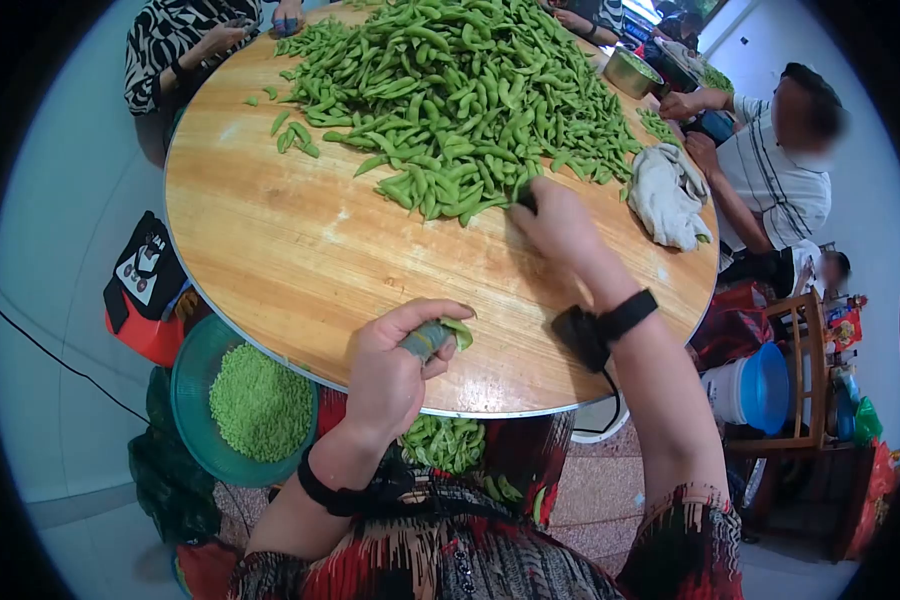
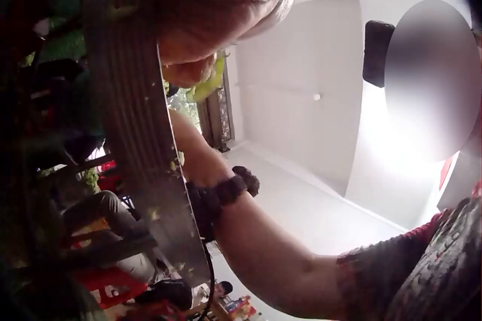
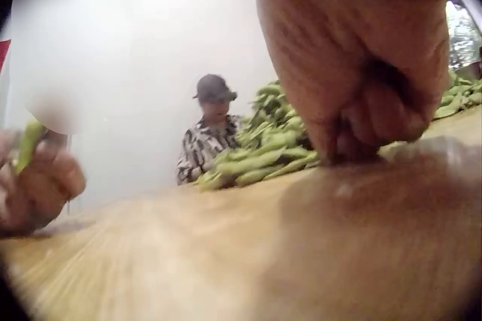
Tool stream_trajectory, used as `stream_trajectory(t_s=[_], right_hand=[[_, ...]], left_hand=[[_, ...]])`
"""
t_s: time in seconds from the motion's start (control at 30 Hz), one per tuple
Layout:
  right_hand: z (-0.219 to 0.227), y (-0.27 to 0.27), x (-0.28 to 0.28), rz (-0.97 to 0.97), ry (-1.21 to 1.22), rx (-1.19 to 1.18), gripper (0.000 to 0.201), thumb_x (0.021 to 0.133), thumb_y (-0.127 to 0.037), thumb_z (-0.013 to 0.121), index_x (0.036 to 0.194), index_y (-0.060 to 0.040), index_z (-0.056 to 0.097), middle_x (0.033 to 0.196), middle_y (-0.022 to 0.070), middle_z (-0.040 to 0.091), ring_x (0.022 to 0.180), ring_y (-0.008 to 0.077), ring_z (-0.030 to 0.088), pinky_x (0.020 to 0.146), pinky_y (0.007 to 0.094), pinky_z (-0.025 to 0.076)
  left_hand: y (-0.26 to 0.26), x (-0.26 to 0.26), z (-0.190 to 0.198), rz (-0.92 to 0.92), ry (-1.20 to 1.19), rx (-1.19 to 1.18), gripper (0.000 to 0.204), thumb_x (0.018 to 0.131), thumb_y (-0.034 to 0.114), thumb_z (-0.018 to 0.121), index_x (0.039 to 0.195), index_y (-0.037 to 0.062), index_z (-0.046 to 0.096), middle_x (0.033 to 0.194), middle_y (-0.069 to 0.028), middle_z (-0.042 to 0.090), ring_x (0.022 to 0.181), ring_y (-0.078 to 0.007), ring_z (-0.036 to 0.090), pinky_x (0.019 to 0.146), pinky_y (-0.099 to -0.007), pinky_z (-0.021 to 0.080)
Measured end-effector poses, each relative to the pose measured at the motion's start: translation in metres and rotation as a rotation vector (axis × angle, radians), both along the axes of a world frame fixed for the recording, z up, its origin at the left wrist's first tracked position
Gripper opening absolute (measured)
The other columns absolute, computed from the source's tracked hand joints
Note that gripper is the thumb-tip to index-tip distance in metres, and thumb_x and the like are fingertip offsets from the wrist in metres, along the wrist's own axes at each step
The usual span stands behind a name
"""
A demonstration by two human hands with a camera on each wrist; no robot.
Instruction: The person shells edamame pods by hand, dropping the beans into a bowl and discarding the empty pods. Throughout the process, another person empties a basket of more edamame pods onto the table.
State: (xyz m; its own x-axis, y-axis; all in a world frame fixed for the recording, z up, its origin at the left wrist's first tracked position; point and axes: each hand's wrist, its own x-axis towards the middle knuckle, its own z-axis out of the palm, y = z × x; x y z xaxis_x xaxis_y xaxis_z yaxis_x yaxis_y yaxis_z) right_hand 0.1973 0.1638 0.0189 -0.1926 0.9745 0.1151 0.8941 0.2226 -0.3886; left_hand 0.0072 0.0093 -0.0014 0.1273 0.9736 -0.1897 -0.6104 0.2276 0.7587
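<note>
My left hand (image 1: 388, 365) is over the near edge of the round table and grips a green soybean pod (image 1: 458, 334), which sticks out past the fingers. A grey-green wrap (image 1: 427, 341) with a yellowish band shows at a digit of that hand. My right hand (image 1: 562, 228) reaches to the near right edge of a big heap of soybean pods (image 1: 460, 90). In the right wrist view its fingers (image 3: 376, 118) curl down at the tabletop, right beside the pods. Something dark (image 1: 526, 197) shows at its fingertips, and I cannot tell whether it holds a pod.
A wooden tabletop (image 1: 270, 250) lies under the heap. A whitish cloth (image 1: 667, 200) is at its right edge. Below left stands a green basket (image 1: 185, 400) of shelled beans (image 1: 260, 400). Pods (image 1: 445, 442) lie below the near edge. People sit around the table; a metal bowl (image 1: 632, 72) is far right.
</note>
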Motion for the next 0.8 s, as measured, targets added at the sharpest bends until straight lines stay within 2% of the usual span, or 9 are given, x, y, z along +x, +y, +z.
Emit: stream_trajectory(t_s=[0.03, 0.3, 0.47, 0.53, 0.6, 0.67, 0.73, 0.77, 0.8], right_hand=[[-0.001, -0.01, -0.007, 0.078, -0.048, 0.07, 0.027, 0.081, -0.023, 0.056, 0.082, 0.0034, 0.058, 0.077, 0.0248, 0.061, 0.074, 0.0415, 0.058, 0.067, 0.045, 0.046], [0.025, -0.068, 0.015, 0.036, -0.035, 0.027, 0.02, 0.078, -0.018, 0.057, 0.077, 0.0015, 0.059, 0.066, 0.0225, 0.058, 0.064, 0.0395, 0.056, 0.06, 0.0455, 0.045], [0.056, -0.126, 0.007, 0.086, 0.062, -0.127, 0.022, 0.079, -0.018, 0.061, 0.075, 0.0035, 0.057, 0.053, 0.0147, 0.05, 0.048, 0.0159, 0.046, 0.049, 0.0307, 0.04], [0.067, -0.15, -0.002, 0.162, 0.182, -0.185, 0.021, 0.079, -0.017, 0.061, 0.075, 0.0028, 0.057, 0.056, 0.0178, 0.051, 0.049, 0.0245, 0.05, 0.05, 0.0336, 0.041], [0.066, -0.163, -0.007, 0.237, 0.304, -0.247, 0.019, 0.078, -0.016, 0.061, 0.074, 0.002, 0.057, 0.059, 0.0209, 0.052, 0.051, 0.0332, 0.053, 0.05, 0.0365, 0.042], [0.06, -0.17, -0.008, 0.299, 0.464, -0.241, 0.019, 0.083, -0.016, 0.059, 0.079, 0.002, 0.056, 0.059, 0.0132, 0.054, 0.05, 0.0223, 0.05, 0.05, 0.031, 0.042], [0.05, -0.173, -0.011, 0.182, 0.681, -0.257, 0.019, 0.086, -0.016, 0.056, 0.083, 0.0019, 0.055, 0.061, 0.0081, 0.054, 0.052, 0.0177, 0.048, 0.051, 0.0285, 0.041], [0.046, -0.174, -0.012, 0.06, 0.891, -0.273, 0.019, 0.09, -0.017, 0.053, 0.087, 0.0018, 0.054, 0.063, 0.0029, 0.053, 0.054, 0.0131, 0.046, 0.053, 0.026, 0.041], [0.046, -0.174, -0.012, 0.067, 0.978, -0.458, 0.022, 0.094, -0.021, 0.045, 0.089, -0.0003, 0.052, 0.065, -0.0026, 0.048, 0.055, 0.0077, 0.043, 0.052, 0.0222, 0.037]], left_hand=[[0.0, 0.0, 0.002, 0.001, -0.003, 0.003, 0.025, 0.08, -0.009, 0.046, 0.101, -0.0019, 0.06, 0.081, -0.004, 0.054, 0.06, -0.0036, 0.041, 0.047, -0.0151, 0.026], [-0.013, 0.003, 0.004, -0.47, 0.474, 0.283, 0.023, 0.081, -0.005, 0.052, 0.1, 0.0019, 0.062, 0.085, -0.0016, 0.063, 0.067, -0.0031, 0.05, 0.055, -0.0173, 0.038], [-0.02, 0.013, 0.012, -0.038, 0.904, 0.681, 0.024, 0.079, -0.004, 0.056, 0.101, 0.0016, 0.063, 0.084, -0.009, 0.064, 0.074, -0.019, 0.061, 0.066, -0.0251, 0.046], [-0.021, 0.016, 0.017, 0.057, 1.077, 0.698, 0.024, 0.079, -0.002, 0.057, 0.102, 0.0027, 0.064, 0.081, -0.0139, 0.062, 0.073, -0.0227, 0.062, 0.065, -0.0262, 0.047], [-0.02, 0.014, 0.009, 0.097, 1.04, 0.744, 0.029, 0.076, -0.003, 0.058, 0.104, 0.003, 0.063, 0.085, -0.0129, 0.063, 0.076, -0.0227, 0.062, 0.065, -0.0272, 0.047], [-0.019, 0.013, 0.009, 0.133, 1.004, 0.789, 0.034, 0.073, -0.005, 0.059, 0.106, 0.0034, 0.062, 0.089, -0.0118, 0.063, 0.079, -0.0226, 0.062, 0.066, -0.0282, 0.048], [-0.017, 0.013, 0.016, -0.018, 0.493, 0.308, 0.023, 0.079, -0.001, 0.059, 0.102, 0.0001, 0.062, 0.093, -0.008, 0.064, 0.08, -0.0168, 0.061, 0.063, -0.0268, 0.046], [-0.016, 0.01, 0.015, -0.013, 0.496, 0.307, 0.023, 0.079, -0.001, 0.059, 0.102, 0.0001, 0.062, 0.093, -0.008, 0.064, 0.08, -0.0168, 0.061, 0.063, -0.0268, 0.046], [-0.015, 0.006, 0.013, -0.067, 0.227, 0.194, 0.019, 0.081, 0.001, 0.059, 0.1, -0.0012, 0.063, 0.095, -0.0074, 0.064, 0.081, -0.0143, 0.059, 0.064, -0.0254, 0.046]])
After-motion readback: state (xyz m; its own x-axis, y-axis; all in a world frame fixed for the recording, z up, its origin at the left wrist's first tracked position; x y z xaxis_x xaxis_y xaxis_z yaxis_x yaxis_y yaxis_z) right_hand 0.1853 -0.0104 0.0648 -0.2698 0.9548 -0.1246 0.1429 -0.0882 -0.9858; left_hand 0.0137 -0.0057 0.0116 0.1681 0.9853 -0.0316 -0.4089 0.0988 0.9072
